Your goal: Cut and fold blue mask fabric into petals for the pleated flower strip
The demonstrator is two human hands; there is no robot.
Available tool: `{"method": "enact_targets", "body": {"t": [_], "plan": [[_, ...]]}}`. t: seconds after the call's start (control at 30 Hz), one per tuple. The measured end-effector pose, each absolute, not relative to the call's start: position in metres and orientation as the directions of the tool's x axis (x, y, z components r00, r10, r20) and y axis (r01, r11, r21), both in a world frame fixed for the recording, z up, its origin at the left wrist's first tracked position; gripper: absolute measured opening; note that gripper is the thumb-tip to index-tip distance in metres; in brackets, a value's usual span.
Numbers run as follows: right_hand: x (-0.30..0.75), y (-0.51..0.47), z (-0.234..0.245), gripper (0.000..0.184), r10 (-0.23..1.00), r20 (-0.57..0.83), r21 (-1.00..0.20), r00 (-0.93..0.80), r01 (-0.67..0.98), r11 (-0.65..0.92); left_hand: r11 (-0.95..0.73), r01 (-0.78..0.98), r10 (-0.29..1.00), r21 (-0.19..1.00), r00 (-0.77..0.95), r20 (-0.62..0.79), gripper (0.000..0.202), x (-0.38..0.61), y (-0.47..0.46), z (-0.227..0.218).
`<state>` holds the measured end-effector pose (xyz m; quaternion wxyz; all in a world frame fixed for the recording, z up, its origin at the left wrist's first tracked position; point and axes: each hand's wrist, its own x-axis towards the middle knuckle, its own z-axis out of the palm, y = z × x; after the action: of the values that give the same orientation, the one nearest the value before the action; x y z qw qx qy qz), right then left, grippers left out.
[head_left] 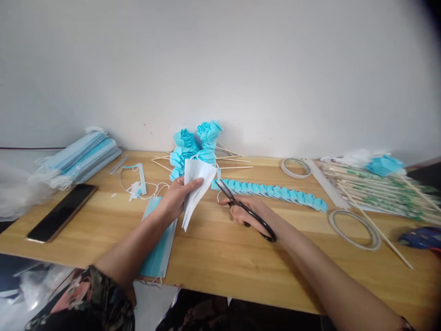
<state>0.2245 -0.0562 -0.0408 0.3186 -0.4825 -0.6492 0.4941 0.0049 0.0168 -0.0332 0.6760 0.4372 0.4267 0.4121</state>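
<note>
The left hand [175, 195] I see pinched tight, thumb and fingers, round a folded white mask [200, 170]; the right hand's [250, 210] fingers curl through black-handled scissors [235, 202], aimed between ten and eleven o'clock. Out from the folded mask, blue flowers [185, 158] sit at twelve, a pleated strip [275, 190] at three, a phone [62, 213] at nine.
</note>
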Motion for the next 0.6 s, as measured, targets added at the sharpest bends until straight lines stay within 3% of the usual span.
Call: {"method": "enact_targets", "body": {"t": [0.17,0.33,0.5,0.6], "plan": [[0.235,-0.058,-0.026,0.052,0.895,-0.132,-0.948,-0.426,0.319,0.012,0.288,-0.129,0.912,0.949,0.337,-0.232,0.037,0.004,0.014,-0.035],[0.238,-0.055,-0.019,0.045,0.897,-0.074,-0.905,-0.435,0.408,0.123,0.280,-0.043,0.885,0.959,0.398,-0.241,0.035,0.003,0.011,-0.036],[0.247,-0.057,-0.012,0.040,0.886,-0.032,-0.833,-0.463,0.503,0.232,0.266,-0.137,0.928,0.954,0.303,-0.216,0.035,0.000,0.017,-0.034],[0.261,-0.060,-0.005,0.035,0.799,-0.114,-0.794,-0.590,0.537,0.283,0.245,-0.177,0.949,0.953,0.245,-0.198,0.036,-0.002,0.022,-0.034]]}}
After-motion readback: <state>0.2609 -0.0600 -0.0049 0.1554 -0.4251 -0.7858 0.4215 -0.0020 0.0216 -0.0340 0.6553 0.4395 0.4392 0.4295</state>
